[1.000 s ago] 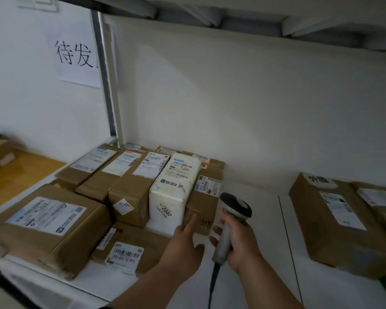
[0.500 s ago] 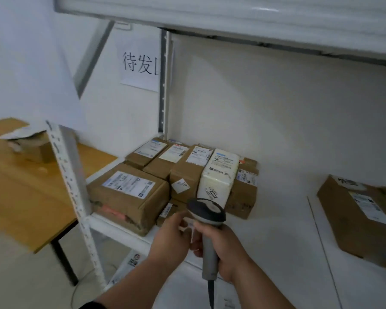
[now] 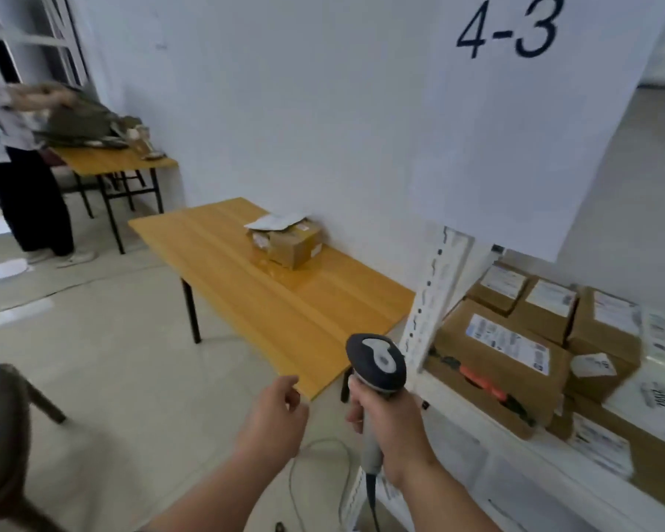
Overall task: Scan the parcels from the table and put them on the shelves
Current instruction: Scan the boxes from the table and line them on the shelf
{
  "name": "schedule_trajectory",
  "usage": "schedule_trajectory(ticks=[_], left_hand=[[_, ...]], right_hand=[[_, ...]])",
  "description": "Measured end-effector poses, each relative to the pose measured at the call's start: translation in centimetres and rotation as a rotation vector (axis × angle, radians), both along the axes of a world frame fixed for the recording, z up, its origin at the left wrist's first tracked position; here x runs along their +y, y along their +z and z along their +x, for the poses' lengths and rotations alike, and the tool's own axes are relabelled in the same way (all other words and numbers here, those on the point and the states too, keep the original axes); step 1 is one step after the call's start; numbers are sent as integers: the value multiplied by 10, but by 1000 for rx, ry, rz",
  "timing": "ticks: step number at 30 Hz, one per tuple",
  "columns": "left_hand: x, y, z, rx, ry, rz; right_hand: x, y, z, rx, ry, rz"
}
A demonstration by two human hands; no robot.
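- Right hand (image 3: 390, 424) grips barcode scanner (image 3: 377, 364) upright, head up.
- Left hand (image 3: 275, 414) empty, fingers loosely curled, near desk (image 3: 285, 301) corner.
- Cardboard parcel (image 3: 290, 243) on desk by wall; more parcels (image 3: 515, 347) on shelf (image 3: 477, 408), right.

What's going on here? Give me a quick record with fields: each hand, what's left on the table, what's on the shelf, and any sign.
right hand: grips the scanner by its handle, head up
left hand: holds nothing, fingers loosely curled
table: one cardboard parcel, with white paper on top
shelf: several labelled cardboard boxes
sign: reads 4-3
background: another person at a second table
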State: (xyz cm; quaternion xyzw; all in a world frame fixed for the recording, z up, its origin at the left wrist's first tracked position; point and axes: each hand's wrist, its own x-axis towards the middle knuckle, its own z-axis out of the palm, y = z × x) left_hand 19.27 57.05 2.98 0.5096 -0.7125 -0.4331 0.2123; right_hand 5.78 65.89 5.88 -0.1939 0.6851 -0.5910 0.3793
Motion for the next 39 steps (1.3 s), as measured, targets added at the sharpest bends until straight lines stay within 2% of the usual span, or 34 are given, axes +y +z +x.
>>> schedule_trajectory(ticks=[8,21,26,33,39], left_hand=[[-108,-13,57,-6,117,60],[-340,-13,40,27,166,133],[-423,-19,29,40,113,195],[-555,-24,11,18,-66,258],[-636,-31,-27,-62,-182,306]], right_hand=[[-133,-11,40,-55,56,6],[-376,-17,4,-149,23,-4],[-450,-25,-10,-144,4,26],[-556,-42,-24,-181,-206,48],[-601,-46,-37,-188,-311,79]])
